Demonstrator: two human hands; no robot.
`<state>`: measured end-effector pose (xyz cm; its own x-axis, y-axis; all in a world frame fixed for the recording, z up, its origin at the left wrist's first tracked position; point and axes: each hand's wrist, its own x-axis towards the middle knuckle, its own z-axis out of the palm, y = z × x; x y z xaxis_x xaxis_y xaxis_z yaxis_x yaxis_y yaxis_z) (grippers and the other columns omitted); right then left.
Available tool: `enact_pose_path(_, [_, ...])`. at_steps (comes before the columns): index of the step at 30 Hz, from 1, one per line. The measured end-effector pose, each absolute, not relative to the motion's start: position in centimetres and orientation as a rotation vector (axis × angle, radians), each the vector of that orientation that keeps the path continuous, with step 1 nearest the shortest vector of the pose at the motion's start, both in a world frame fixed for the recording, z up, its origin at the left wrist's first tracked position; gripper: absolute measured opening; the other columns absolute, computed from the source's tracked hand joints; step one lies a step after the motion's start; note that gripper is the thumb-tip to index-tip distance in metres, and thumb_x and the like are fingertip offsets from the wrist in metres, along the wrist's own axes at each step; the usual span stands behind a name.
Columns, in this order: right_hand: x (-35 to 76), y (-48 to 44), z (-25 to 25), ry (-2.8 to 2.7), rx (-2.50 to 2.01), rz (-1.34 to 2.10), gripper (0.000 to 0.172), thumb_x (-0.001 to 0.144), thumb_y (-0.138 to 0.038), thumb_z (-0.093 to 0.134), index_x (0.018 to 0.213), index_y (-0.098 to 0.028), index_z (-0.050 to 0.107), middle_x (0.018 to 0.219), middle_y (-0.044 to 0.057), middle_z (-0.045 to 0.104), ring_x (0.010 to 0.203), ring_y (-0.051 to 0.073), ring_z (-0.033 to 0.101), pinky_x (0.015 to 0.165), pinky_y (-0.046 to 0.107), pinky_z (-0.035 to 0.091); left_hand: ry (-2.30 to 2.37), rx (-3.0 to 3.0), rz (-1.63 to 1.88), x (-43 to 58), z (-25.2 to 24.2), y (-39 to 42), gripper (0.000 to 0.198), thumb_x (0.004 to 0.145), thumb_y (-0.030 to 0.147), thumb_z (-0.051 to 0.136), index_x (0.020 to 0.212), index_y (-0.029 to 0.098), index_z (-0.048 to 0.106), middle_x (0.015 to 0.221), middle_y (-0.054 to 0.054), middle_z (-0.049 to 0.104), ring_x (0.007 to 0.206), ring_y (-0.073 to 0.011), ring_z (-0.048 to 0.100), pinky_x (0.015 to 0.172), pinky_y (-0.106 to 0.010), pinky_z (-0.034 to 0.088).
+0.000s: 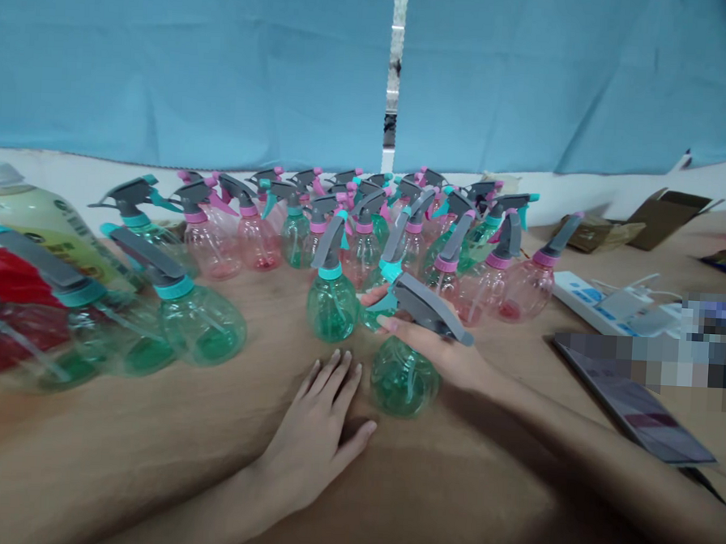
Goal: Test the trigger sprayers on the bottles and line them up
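Observation:
My right hand (453,354) is closed round the neck of a green spray bottle (403,381) with a grey and turquoise trigger head. The bottle is at the table's middle, and its head partly covers my fingers. My left hand (322,416) lies palm down on the table (164,464), fingers stretched out, holding nothing. Just beyond its fingertips stands another green spray bottle (332,309). A third green one (382,301) is partly hidden behind my right fingers.
Several pink spray bottles (214,248) and green ones crowd the back. More green bottles (202,328) stand left, near a large white-capped bottle (55,223) and red material (10,274). To the right are a power strip (592,304), a phone-like device (636,400) and a cardboard box (667,219).

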<state>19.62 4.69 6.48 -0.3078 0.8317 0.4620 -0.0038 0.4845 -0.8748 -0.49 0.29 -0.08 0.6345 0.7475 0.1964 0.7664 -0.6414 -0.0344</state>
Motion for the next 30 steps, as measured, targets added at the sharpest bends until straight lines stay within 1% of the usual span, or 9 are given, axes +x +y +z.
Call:
enact_pose_path(8, [19.38,4.80,6.50,-1.659,-0.717,0.984,0.028,0.084,-0.032,0.061,0.110,-0.026,0.059,0.110,0.003,0.064,0.104,0.020,0.058,0.088,0.037,0.048,-1.262,-2.722,-0.299,-0.59,-0.30,0.32,0.063,0.094,0.051,0.039,0.136,0.005,0.041,0.144,-0.019,0.038,0.134,-0.0308,0.032,0.106,-0.048,0.031])
enact_pose_path(10, [19.30,4.77,6.53,-1.653,-0.711,0.983,0.025,0.084,-0.033,0.061,0.107,-0.026,0.059,0.108,0.003,0.064,0.103,0.020,0.058,0.089,0.037,0.047,-1.266,-2.732,-0.312,-0.60,-0.31,0.33,0.063,0.094,0.051,0.039,0.137,0.006,0.040,0.144,-0.018,0.038,0.134,-0.0302,0.031,0.106,-0.048,0.030])
enact_pose_path(12, [19.24,4.70,6.60,-1.655,-0.741,0.974,0.020,0.083,-0.036,0.062,0.100,-0.025,0.061,0.102,0.002,0.065,0.099,0.020,0.060,0.089,0.037,0.047,-1.271,-2.740,-0.315,-0.62,-0.30,0.31,0.063,0.094,0.051,0.039,0.137,0.006,0.040,0.144,-0.018,0.037,0.135,-0.0302,0.030,0.106,-0.049,0.030])
enact_pose_path(14, [19.22,4.59,6.70,-1.662,-0.794,0.947,0.018,0.083,-0.039,0.062,0.094,-0.025,0.061,0.093,0.001,0.065,0.092,0.019,0.062,0.085,0.036,0.048,-1.271,-2.743,-0.312,-0.62,-0.29,0.26,0.063,0.094,0.051,0.039,0.137,0.005,0.040,0.144,-0.019,0.037,0.134,-0.0309,0.030,0.106,-0.049,0.030])
enact_pose_path(16, [19.24,4.48,6.80,-1.664,-0.845,0.906,0.019,0.082,-0.042,0.062,0.091,-0.025,0.062,0.087,0.000,0.064,0.084,0.018,0.062,0.078,0.033,0.048,-1.267,-2.741,-0.309,-0.60,-0.29,0.20,0.063,0.094,0.051,0.040,0.137,0.004,0.040,0.144,-0.019,0.037,0.134,-0.0314,0.030,0.106,-0.049,0.030])
enact_pose_path(19, [19.33,4.41,6.91,-1.670,-0.873,0.851,0.021,0.082,-0.044,0.061,0.087,-0.024,0.062,0.081,-0.001,0.062,0.073,0.015,0.060,0.066,0.028,0.046,-1.263,-2.733,-0.311,-0.57,-0.29,0.18,0.063,0.094,0.051,0.040,0.136,0.004,0.041,0.144,-0.019,0.037,0.134,-0.0314,0.031,0.106,-0.049,0.030])
enact_pose_path(21, [19.40,4.43,6.98,-1.679,-0.869,0.822,0.020,0.084,-0.043,0.059,0.085,-0.023,0.062,0.076,-0.002,0.060,0.068,0.013,0.057,0.062,0.027,0.043,-1.265,-2.727,-0.319,-0.57,-0.29,0.22,0.063,0.094,0.051,0.040,0.136,0.005,0.042,0.144,-0.019,0.038,0.134,-0.0310,0.032,0.106,-0.048,0.030])
enact_pose_path(25, [19.52,4.47,7.17,-1.705,-0.877,0.759,0.020,0.085,-0.042,0.058,0.081,-0.023,0.063,0.069,-0.002,0.058,0.065,0.012,0.053,0.059,0.026,0.040,-1.258,-2.720,-0.322,-0.61,-0.35,0.34,0.063,0.094,0.052,0.039,0.136,0.005,0.041,0.144,-0.018,0.038,0.133,-0.0307,0.033,0.106,-0.048,0.031])
enact_pose_path(30, [19.59,4.46,7.36,-1.705,-0.892,0.728,0.024,0.086,-0.043,0.057,0.076,-0.022,0.063,0.065,-0.003,0.057,0.064,0.012,0.051,0.059,0.026,0.039,-1.251,-2.727,-0.339,-0.62,-0.42,0.39,0.063,0.094,0.051,0.040,0.136,0.004,0.041,0.144,-0.019,0.038,0.134,-0.0313,0.032,0.106,-0.048,0.030])
